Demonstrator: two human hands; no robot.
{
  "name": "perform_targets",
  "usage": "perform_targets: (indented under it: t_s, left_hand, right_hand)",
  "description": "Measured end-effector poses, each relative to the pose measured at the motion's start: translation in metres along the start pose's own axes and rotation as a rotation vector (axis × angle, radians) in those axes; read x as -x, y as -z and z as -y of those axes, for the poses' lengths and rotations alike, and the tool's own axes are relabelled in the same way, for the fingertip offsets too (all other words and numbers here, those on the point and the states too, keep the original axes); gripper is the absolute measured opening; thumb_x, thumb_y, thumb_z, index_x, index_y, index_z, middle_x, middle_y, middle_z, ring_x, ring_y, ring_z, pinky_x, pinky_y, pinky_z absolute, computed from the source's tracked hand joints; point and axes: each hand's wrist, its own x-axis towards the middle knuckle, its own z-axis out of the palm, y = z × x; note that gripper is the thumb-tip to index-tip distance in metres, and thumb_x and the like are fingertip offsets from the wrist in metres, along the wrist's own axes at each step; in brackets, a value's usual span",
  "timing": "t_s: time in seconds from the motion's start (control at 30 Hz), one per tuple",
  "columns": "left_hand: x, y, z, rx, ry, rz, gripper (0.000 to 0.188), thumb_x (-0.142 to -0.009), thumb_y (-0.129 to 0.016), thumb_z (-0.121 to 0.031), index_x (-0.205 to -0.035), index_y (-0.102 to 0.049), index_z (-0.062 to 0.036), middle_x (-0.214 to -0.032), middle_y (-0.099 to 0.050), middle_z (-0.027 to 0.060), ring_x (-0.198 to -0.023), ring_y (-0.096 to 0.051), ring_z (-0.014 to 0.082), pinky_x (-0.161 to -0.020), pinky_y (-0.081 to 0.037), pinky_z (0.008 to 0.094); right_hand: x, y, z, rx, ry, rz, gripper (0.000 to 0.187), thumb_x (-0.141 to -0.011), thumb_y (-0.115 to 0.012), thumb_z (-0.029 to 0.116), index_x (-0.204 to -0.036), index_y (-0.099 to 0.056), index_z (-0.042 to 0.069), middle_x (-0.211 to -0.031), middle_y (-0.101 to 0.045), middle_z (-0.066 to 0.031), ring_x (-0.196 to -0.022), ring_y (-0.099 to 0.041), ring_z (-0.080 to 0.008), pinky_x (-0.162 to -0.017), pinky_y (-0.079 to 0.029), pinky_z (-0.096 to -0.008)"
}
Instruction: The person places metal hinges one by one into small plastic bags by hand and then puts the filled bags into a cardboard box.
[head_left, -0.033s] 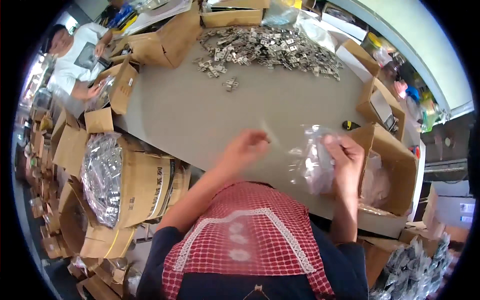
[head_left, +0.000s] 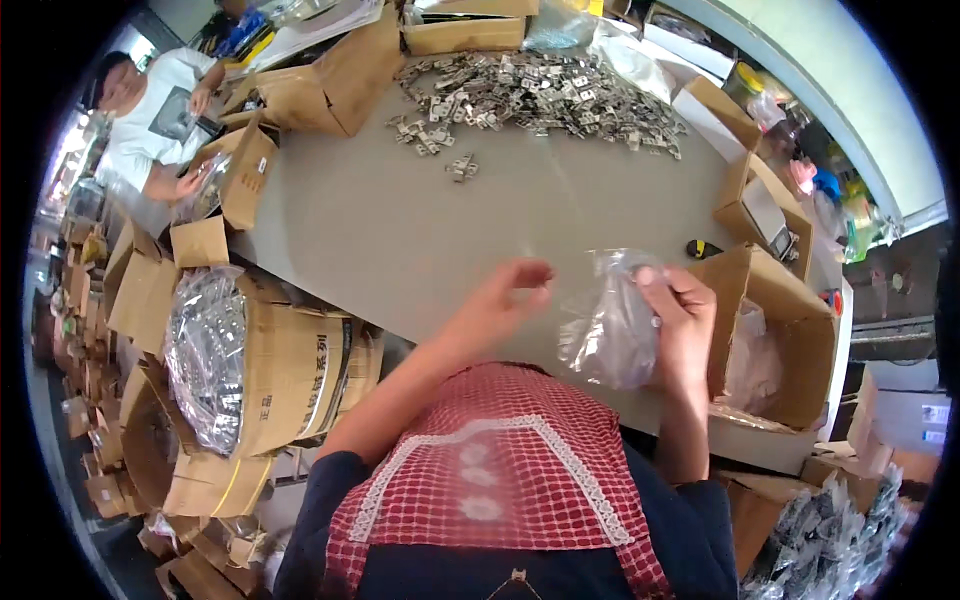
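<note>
A clear plastic bag [head_left: 615,330] hangs from my right hand [head_left: 685,315], gripped near its top between thumb and fingers. It looks limp and slightly crumpled. My left hand [head_left: 510,300] is just left of the bag, apart from it and over the grey table [head_left: 400,230]. Its thumb and forefinger are parted, with nothing visible between them; the other fingers are slightly blurred. Toward the far side of the table lies a wide heap of small metal hinge-like pieces [head_left: 550,95]. A small cluster of the same metal pieces [head_left: 462,168] lies nearer.
An open cardboard box [head_left: 800,340] with clear bags inside stands right of my right hand. A black and yellow tool [head_left: 703,248] lies beside it. At left, a large carton [head_left: 290,370] holds plastic-wrapped metal parts. Beyond it, another person [head_left: 160,120] handles something at an open box.
My left hand has shifted a little to the right and its fingers have parted more. My right hand and the plastic bag have moved slightly left, so hand and bag are closer.
</note>
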Motion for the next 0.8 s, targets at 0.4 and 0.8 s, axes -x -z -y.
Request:
perform_targets:
  t_s: [0.4,0.8]
  left_hand:
    - [0.004,0.002,-0.011,0.219,0.222,0.007,0.032,-0.096,-0.054,-0.032,-0.107,-0.065,-0.0042,-0.078,-0.063,0.0014,-0.068,-0.058,0.0099,-0.062,-0.047,0.0274]
    - [0.006,0.000,0.029,-1.127,0.080,-0.183,0.015,-0.085,-0.057,-0.018,-0.089,-0.066,-0.0069,-0.070,-0.065,0.0155,-0.066,-0.065,0.0332,-0.055,-0.051,0.0435]
  right_hand:
    - [-0.026,-0.029,-0.077,-0.295,-0.280,0.226,0.047,-0.098,-0.047,0.043,-0.108,-0.063,0.001,-0.075,-0.055,-0.0028,-0.062,-0.048,-0.0108,-0.056,-0.037,-0.0262]
    - [-0.017,-0.074,-0.126,-0.255,-0.241,0.450,0.038,-0.096,-0.055,0.023,-0.124,-0.053,-0.003,-0.114,-0.062,-0.0095,-0.105,-0.059,-0.0184,-0.090,-0.049,-0.0336]
